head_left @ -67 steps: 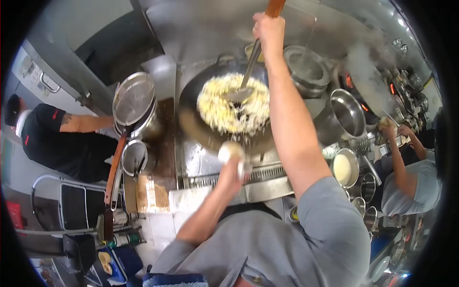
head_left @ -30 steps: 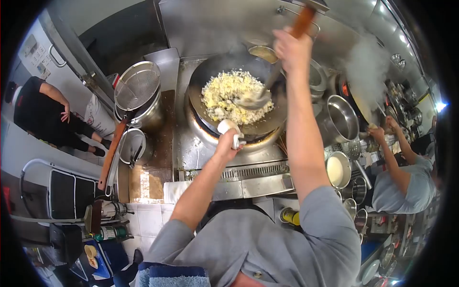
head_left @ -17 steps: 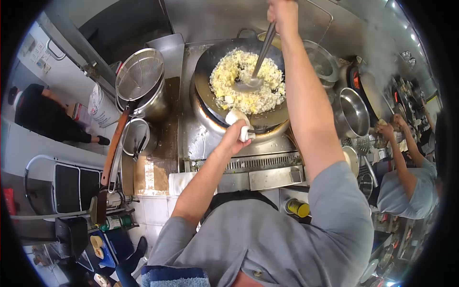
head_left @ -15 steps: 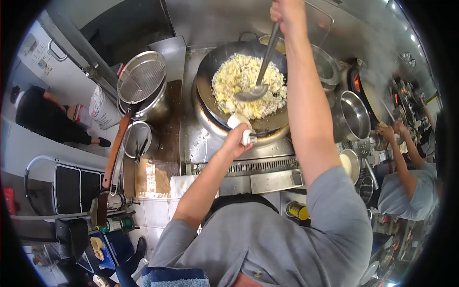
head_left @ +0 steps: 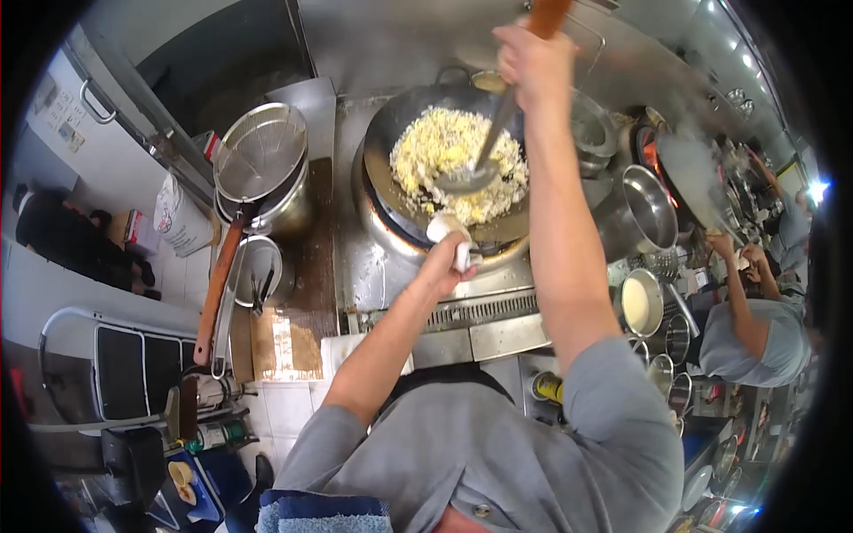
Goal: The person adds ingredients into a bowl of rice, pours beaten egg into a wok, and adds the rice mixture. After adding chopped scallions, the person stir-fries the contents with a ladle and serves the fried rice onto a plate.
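My left hand (head_left: 447,266) is closed round a white cloth (head_left: 450,233) at the near rim of a large dark wok (head_left: 384,169). The wok sits on a round burner and holds rice mixed with yellow egg (head_left: 435,142). My right hand (head_left: 536,67), raised above the far right side of the wok, grips the long handle of a ladle (head_left: 468,181). The ladle's wooden end sticks up past the fist, and its bowl rests in the rice near the middle of the wok.
Left of the wok, a round wire strainer (head_left: 259,153) lies on a steel pot. A steel pot (head_left: 649,209) stands at right, with a pan of pale liquid (head_left: 636,305) nearer. A co-worker (head_left: 746,338) stands at a steaming wok at far right; a person in black (head_left: 75,240) bends at left.
My left hand came to the wok's near rim with the cloth. The ladle moved about in the rice, its bowl now lower. The person in black has moved away from the strainer and bent down.
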Motion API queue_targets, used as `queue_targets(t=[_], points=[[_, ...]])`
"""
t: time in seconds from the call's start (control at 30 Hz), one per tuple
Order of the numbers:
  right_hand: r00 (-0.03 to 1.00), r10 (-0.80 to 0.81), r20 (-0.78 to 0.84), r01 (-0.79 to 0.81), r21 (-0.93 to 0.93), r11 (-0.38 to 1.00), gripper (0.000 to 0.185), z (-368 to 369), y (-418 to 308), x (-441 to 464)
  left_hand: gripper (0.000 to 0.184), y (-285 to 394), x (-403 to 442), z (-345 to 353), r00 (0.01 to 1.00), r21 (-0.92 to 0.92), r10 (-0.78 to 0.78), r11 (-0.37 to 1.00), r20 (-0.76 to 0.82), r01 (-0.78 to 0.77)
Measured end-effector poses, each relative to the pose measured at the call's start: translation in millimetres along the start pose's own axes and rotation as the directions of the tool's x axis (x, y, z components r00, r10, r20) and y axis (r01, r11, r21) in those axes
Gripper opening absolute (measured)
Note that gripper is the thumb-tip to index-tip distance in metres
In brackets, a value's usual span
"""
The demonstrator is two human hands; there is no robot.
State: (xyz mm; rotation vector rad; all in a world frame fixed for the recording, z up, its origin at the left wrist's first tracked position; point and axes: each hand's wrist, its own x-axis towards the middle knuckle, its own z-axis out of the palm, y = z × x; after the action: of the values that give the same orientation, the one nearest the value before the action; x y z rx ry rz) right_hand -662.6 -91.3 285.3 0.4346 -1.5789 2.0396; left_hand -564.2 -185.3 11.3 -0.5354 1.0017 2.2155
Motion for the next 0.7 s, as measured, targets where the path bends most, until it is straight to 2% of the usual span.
queue_targets(t=[0.03, 0.13, 0.17, 0.27, 0.3, 0.33, 0.4, 0.43, 0.47, 0.53, 0.57, 0.67, 0.7], points=[[1.0, -0.026, 0.009, 0.026, 0.015, 1.0, 0.019, 1.1, -23.8, -15.4, 0.017, 3.0, 0.3, 2.6, 1.0, -0.009, 0.013, 1.0, 0.017, -0.013], [0.997, 0.008, -0.079, -0.01, -0.017, 1.0, 0.02, -4.3, 49.4, -17.6, 0.018, -4.7, 5.1, -8.4, 0.999, -0.022, -0.006, 1.0, 0.053, 0.007], [0.997, -0.004, -0.078, -0.001, -0.059, 0.998, 0.022, -6.0, 47.8, -9.9, 0.018, -4.3, 9.5, -9.1, 0.997, -0.03, -0.005, 1.0, 0.071, 0.008], [0.999, 0.044, -0.027, -0.045, -0.031, 0.998, 0.022, -32.6, -2.4, -12.6, 0.018, 2.5, 1.3, -3.3, 0.999, -0.027, -0.033, 0.999, 0.036, 0.034], [0.998, 0.046, -0.045, -0.043, 0.065, 0.997, 0.021, -40.1, -22.0, -36.1, 0.016, 1.7, 1.2, -3.0, 0.999, -0.038, -0.032, 0.999, 0.017, 0.033], [0.997, -0.067, -0.04, 0.064, -0.068, 0.996, 0.022, -49.3, -25.9, -57.9, 0.016, 3.4, 0.6, -2.6, 1.0, -0.041, -0.024, 0.999, 0.014, 0.024], [0.986, -0.055, -0.157, 0.042, -0.082, 0.996, 0.023, -53.6, 30.2, -56.7, 0.016, 0.2, 0.0, 0.2, 1.0, -0.054, -0.007, 0.999, 0.011, 0.008], [0.996, -0.025, -0.089, 0.022, -0.041, 0.999, 0.025, -68.7, 53.1, -36.7, 0.016, -3.2, 7.3, -6.2, 0.999, -0.026, -0.012, 1.0, 0.044, 0.013], [0.998, -0.046, -0.051, 0.044, -0.035, 0.998, 0.025, -70.0, 47.9, -25.3, 0.016, -1.8, 4.8, -5.1, 0.999, -0.053, -0.004, 0.999, 0.049, 0.007], [0.99, 0.005, -0.141, 0.005, 0.069, 0.998, 0.026, -75.2, 9.5, -31.0, 0.017, 2.3, -1.3, -0.1, 0.999, -0.073, -0.032, 0.997, 0.005, 0.032], [0.999, -0.036, -0.021, 0.038, 0.116, 0.993, 0.026, -98.0, 10.2, -40.2, 0.018, 0.7, 0.2, -2.8, 0.999, -0.077, -0.017, 0.997, 0.038, 0.02], [0.985, -0.084, -0.153, 0.076, -0.062, 0.995, 0.025, -97.5, 57.1, -20.9, 0.019, 1.2, -0.3, -1.9, 0.999, -0.088, -0.015, 0.996, 0.05, 0.02], [0.99, -0.121, -0.074, 0.121, 0.0, 0.993, 0.025, -99.8, 56.9, 6.7, 0.019, 5.2, -9.5, 5.4, 1.0, -0.13, -0.004, 0.991, 0.006, 0.005]])
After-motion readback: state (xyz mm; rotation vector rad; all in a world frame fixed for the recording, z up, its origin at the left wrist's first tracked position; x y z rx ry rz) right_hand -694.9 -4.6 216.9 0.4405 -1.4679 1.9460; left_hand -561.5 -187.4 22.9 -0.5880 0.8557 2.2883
